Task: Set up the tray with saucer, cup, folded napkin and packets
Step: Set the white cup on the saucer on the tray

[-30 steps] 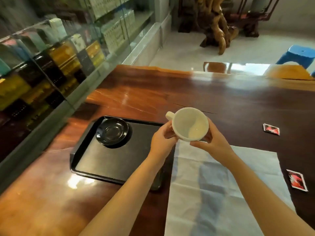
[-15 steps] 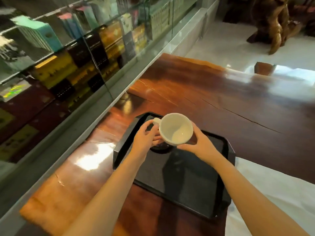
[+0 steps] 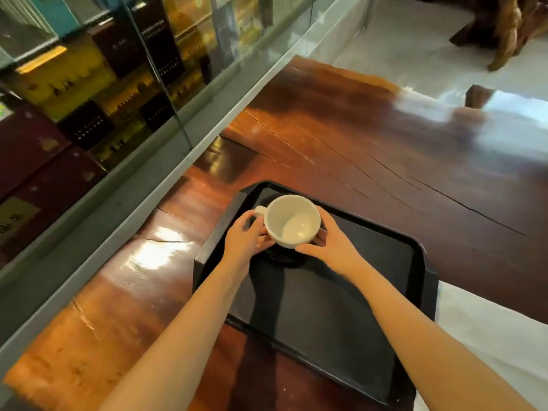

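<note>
A white cup (image 3: 292, 221), empty and upright with its handle to the left, sits over the black saucer (image 3: 286, 256) in the far left corner of the black tray (image 3: 341, 315). My left hand (image 3: 241, 237) holds the cup's left side near the handle. On the cup's right side my right hand (image 3: 333, 246) grips it, fingers curled round the wall. Most of the saucer is hidden under the cup and both hands; whether the cup touches it I cannot tell. A white napkin (image 3: 492, 336) lies unfolded on the table right of the tray. No packets are in view.
The tray lies on a glossy dark wooden table (image 3: 370, 137) with long cracks. A glass display case (image 3: 103, 84) full of boxes runs along the table's left side, edged by a grey ledge (image 3: 124, 209). A carved wooden piece (image 3: 504, 28) stands on the white floor beyond.
Both hands carried the cup leftward from above the napkin to over the tray and lowered it onto the saucer area. The view turned left, so the packets dropped out of sight.
</note>
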`<action>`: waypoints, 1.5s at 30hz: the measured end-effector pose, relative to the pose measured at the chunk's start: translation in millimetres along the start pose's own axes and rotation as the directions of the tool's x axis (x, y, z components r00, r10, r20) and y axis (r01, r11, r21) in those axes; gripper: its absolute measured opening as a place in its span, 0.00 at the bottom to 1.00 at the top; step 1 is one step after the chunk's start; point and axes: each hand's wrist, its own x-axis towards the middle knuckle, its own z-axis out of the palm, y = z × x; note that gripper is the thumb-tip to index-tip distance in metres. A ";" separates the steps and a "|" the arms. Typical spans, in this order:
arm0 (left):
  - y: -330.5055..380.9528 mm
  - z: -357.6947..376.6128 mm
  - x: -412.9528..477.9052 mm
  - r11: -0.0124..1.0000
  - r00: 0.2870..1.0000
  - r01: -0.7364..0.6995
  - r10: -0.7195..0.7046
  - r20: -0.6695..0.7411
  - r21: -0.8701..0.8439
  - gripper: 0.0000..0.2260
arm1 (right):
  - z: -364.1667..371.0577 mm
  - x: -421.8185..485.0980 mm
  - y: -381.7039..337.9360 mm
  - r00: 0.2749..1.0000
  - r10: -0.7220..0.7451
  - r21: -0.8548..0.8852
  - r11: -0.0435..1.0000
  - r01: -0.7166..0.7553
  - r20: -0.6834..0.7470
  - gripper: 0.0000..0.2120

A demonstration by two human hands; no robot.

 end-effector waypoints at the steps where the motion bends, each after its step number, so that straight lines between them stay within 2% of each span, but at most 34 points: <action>1: -1.7 0.5 2.1 1.000 1.000 -0.001 0.001 -0.004 0.009 0.05 | 1.2 1.0 1.8 1.000 0.013 -0.005 1.000 -0.013 -0.003 0.39; 7: -1.2 6.1 15.5 0.999 0.999 0.016 -0.015 -0.041 0.029 0.10 | 7.0 6.5 8.9 0.999 0.042 0.029 0.999 -0.041 -0.024 0.44; 13: 1.6 9.1 24.2 0.995 0.999 0.015 -0.010 -0.049 0.103 0.16 | 12.5 7.5 5.1 0.997 0.025 0.007 1.000 -0.025 -0.075 0.44; 24: -3.2 6.7 26.1 0.998 0.995 0.033 -0.029 -0.095 0.049 0.23 | 16.8 7.5 1.3 0.993 0.018 -0.033 0.999 -0.021 -0.113 0.42; 28: -5.7 6.0 27.2 0.999 0.992 0.036 -0.033 -0.123 0.028 0.23 | 19.8 7.0 -1.5 0.991 0.001 -0.053 0.999 -0.008 -0.136 0.42; 36: -6.6 4.2 28.4 0.998 0.989 0.054 -0.050 -0.136 0.023 0.24 | 17.8 10.5 -3.8 0.995 0.043 -0.081 0.995 -0.050 -0.095 0.44; 45: -5.9 2.9 25.2 0.999 0.994 0.037 -0.033 -0.104 0.034 0.25 | 22.2 9.5 -2.1 0.992 0.022 -0.058 0.998 -0.029 -0.125 0.43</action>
